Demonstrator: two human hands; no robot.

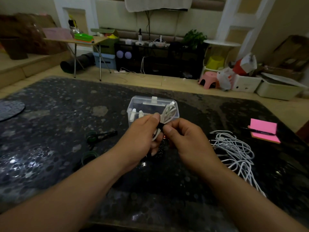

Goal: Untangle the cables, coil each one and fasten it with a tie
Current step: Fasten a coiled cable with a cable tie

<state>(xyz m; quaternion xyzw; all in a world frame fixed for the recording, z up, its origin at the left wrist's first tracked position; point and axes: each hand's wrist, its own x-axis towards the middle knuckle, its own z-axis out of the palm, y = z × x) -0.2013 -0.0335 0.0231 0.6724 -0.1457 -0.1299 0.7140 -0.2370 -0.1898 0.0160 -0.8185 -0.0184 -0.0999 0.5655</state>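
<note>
white cord, black strap: the fingertips (156, 117) of a person's left hand (142, 134) and right hand (187, 139) meet at the waist of a coiled white cable (169, 113), pinching a black tie (161, 126) wrapped round it. the left thumb and forefinger press the band from one side while the lower fingers curl round the loops hanging beneath. the right thumb and forefinger nip the band from the other side, the other fingers folded in. the coil is held in the air between both hands, its upper loops fanning up and away from the fingertips.

the cable looks light, thin and springy, likely to splay if the pinch slackens, so the waist under the tie seems the place to hold. the tie itself looks soft and easy to let slip.

just beyond the fingers stands a clear plastic box (133, 106) with small white pieces inside. out past the right hand lies a tangle of white cables (234, 148), not yet sorted, with a pink notepad (265, 126) and a pen (260, 132) further off. out past the left hand sit dark, green-ringed tools (100, 136), too dim to name. all rest on a dark speckled table (50, 131).

nothing stands between the fingers and the coil. the box close behind the loops is the nearest thing to knock.
</note>
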